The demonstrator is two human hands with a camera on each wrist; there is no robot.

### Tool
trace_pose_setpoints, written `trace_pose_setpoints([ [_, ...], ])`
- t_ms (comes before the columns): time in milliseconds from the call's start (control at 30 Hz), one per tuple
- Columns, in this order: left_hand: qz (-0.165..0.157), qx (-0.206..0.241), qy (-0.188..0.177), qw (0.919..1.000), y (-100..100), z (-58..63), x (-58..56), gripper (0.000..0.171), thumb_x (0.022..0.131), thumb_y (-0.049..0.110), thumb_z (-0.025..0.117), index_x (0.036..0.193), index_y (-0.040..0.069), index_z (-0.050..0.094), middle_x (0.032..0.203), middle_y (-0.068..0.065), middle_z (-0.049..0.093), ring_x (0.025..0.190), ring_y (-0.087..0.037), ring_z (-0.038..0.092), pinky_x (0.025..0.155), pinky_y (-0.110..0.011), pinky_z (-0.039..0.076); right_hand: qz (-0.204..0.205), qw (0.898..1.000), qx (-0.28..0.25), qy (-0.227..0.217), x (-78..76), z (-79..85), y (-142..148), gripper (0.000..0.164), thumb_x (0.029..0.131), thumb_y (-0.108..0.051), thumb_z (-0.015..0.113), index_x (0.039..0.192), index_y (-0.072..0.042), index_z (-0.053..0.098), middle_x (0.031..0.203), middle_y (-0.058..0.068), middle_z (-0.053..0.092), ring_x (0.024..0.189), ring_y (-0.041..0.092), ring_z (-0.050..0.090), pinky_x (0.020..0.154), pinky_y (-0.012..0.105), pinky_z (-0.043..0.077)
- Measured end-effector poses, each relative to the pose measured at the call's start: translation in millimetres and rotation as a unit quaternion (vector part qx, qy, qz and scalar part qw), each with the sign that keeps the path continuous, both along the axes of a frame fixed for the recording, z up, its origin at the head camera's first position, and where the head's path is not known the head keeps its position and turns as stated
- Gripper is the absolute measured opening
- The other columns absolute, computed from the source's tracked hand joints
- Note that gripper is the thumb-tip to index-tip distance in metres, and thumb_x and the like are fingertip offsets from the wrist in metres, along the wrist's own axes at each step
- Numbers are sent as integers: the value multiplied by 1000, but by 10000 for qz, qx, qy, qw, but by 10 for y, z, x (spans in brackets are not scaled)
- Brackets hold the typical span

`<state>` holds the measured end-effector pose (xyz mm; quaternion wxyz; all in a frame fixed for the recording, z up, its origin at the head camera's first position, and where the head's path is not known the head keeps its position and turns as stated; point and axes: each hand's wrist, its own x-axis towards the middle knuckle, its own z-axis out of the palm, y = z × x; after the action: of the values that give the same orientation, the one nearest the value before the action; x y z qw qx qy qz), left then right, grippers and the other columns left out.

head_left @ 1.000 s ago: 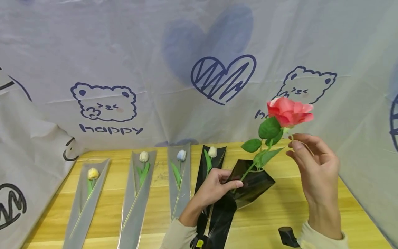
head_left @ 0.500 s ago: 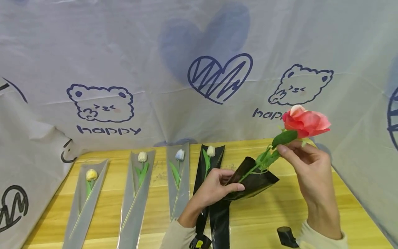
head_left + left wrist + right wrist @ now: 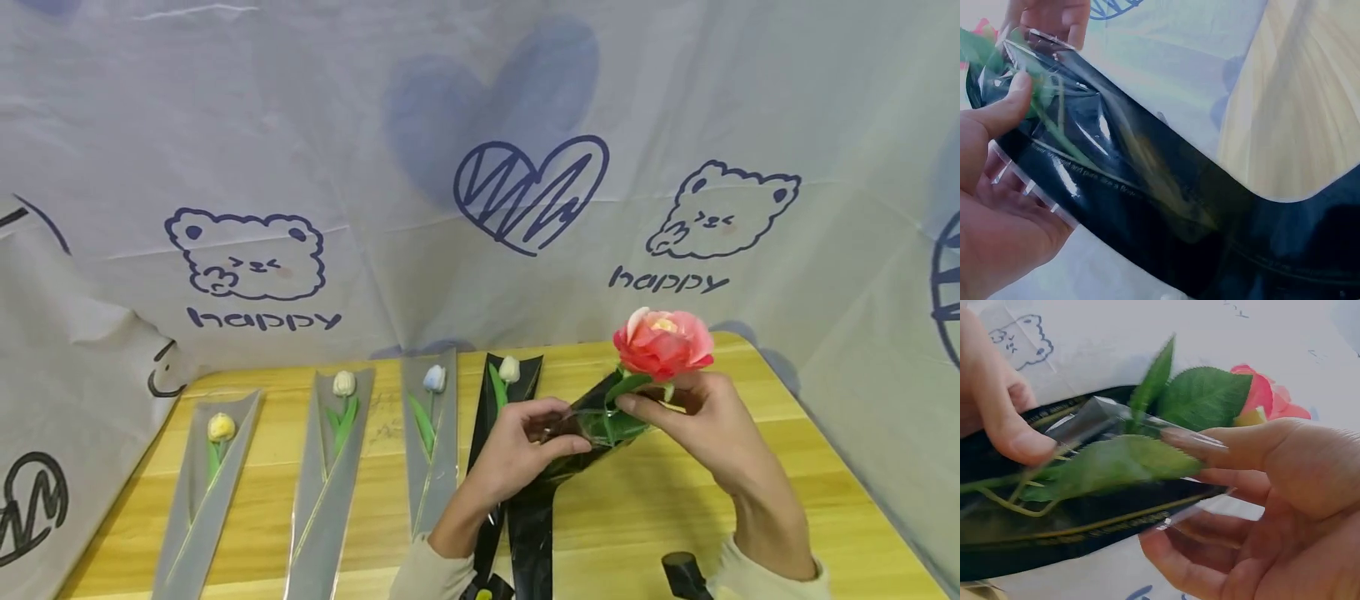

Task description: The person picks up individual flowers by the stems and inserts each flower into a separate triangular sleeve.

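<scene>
A pink artificial rose [image 3: 663, 342] stands out of the open end of a black-and-clear flower sleeve [image 3: 532, 533], its green leaves [image 3: 1125, 462] and stem partly inside. My left hand [image 3: 513, 446] grips the sleeve below its mouth, thumb on the clear front, fingers behind. Just under the bloom, my right hand [image 3: 708, 425] pinches the rose among its leaves; in the right wrist view the thumb lies partly beneath the clear film at the sleeve's edge. The exact pinch point is hidden. In the left wrist view the sleeve's long black tail [image 3: 1210, 219] runs down to the right.
On the wooden table [image 3: 630, 533] lie wrapped tulips: a yellow one [image 3: 221, 427], a cream one [image 3: 344, 383], a pale blue one [image 3: 434, 379], and a white one [image 3: 509, 369] in black wrap beside my left hand. A printed cloth [image 3: 360, 167] hangs behind.
My right hand has come down and left with the rose, bringing the bloom close to the sleeve's mouth. The leaves have gone into the sleeve. My left hand keeps its grip.
</scene>
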<state>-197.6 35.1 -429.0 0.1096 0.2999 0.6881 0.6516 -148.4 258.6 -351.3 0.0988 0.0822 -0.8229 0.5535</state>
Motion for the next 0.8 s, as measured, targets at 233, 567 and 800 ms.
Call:
trace_pose_setpoints([
  [233,-643,-686,-143,9955,-35,-74,-33,50,101,20,69,147,10,55,135,-8,64,117,-12,63,98,-28,49,-488,9988,47,-54,16,-15,129,23,93,-8,77,112,3,72,95,-7,72,81,11,63,70,23,52],
  [567,-893,-525,-120,9945,-67,-120,-57,42,96,11,73,137,9,65,115,-6,74,90,-8,70,79,-26,54,-501,9860,-1565,284,67,44,216,10,95,0,72,101,-1,78,92,1,77,77,10,71,72,22,57],
  [800,-757,-485,8,9960,-83,-119,-57,35,92,10,78,127,8,71,101,-5,75,81,-10,70,72,-24,53,-658,9713,-2246,425,92,111,212,9,93,3,73,100,2,78,92,5,76,73,13,73,68,27,60],
])
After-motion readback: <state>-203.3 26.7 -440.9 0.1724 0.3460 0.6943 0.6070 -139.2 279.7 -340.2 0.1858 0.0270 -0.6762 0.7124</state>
